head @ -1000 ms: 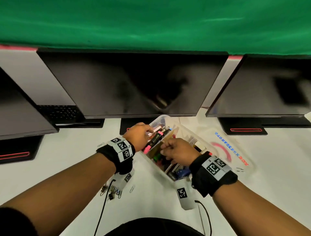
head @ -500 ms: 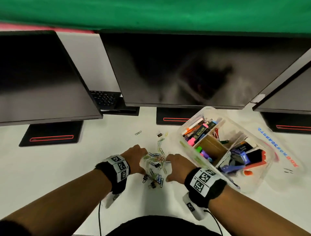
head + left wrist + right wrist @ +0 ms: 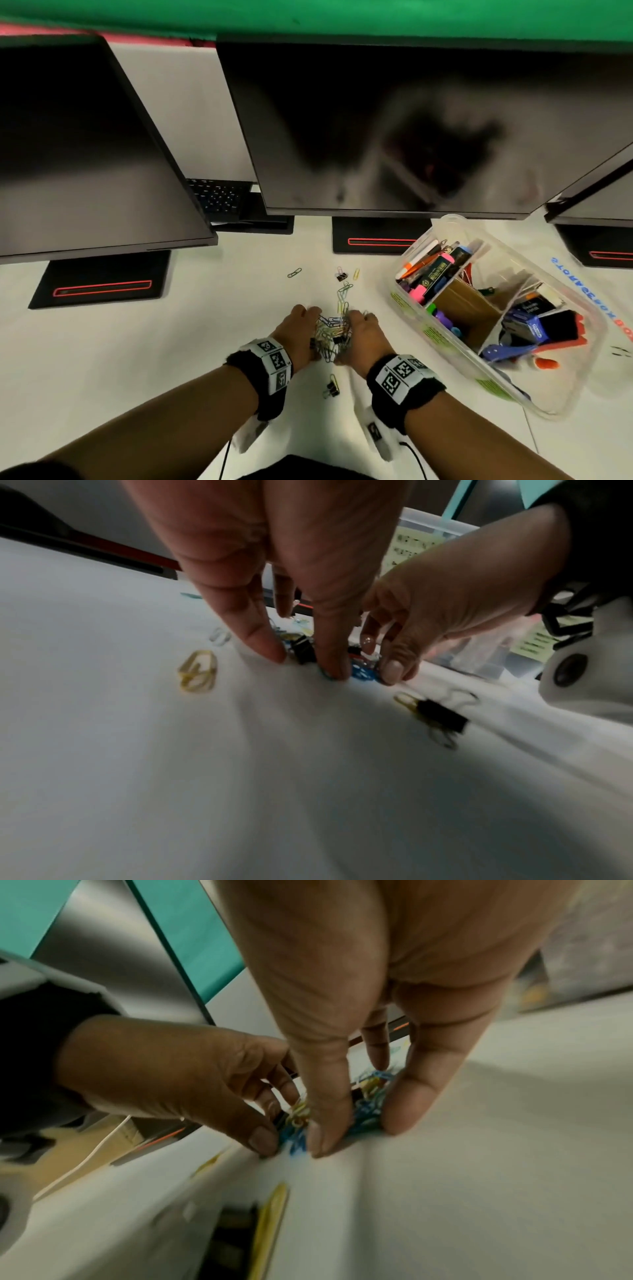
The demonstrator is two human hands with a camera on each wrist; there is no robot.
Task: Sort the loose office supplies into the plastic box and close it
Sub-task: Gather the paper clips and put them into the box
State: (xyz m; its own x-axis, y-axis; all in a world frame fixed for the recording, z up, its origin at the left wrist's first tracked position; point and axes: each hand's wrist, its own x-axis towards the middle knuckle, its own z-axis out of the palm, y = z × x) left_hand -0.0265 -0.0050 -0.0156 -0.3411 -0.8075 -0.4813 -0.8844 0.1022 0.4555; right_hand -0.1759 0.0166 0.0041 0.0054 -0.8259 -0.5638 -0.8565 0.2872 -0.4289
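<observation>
A heap of coloured paper clips and black binder clips (image 3: 331, 337) lies on the white desk. My left hand (image 3: 301, 329) and right hand (image 3: 363, 337) press in on it from either side, fingertips down on the desk. In the left wrist view the left hand (image 3: 304, 661) has straight fingers against a binder clip. In the right wrist view blue and yellow clips (image 3: 366, 1112) sit between the thumb and finger of the right hand (image 3: 356, 1131). The clear plastic box (image 3: 442, 339) stands open to the right, holding pens, markers and staplers.
Stray clips lie apart from the heap: a green paper clip (image 3: 294, 273), a binder clip (image 3: 341, 276) beyond it, another binder clip (image 3: 331, 390) between my wrists. The box lid (image 3: 609, 301) lies right of the box. Monitors (image 3: 394, 130) and their bases line the back.
Both hands left the box and came down to the clips left of it. Since half a second ago they have drawn closer together, bunching the clips into a tighter heap.
</observation>
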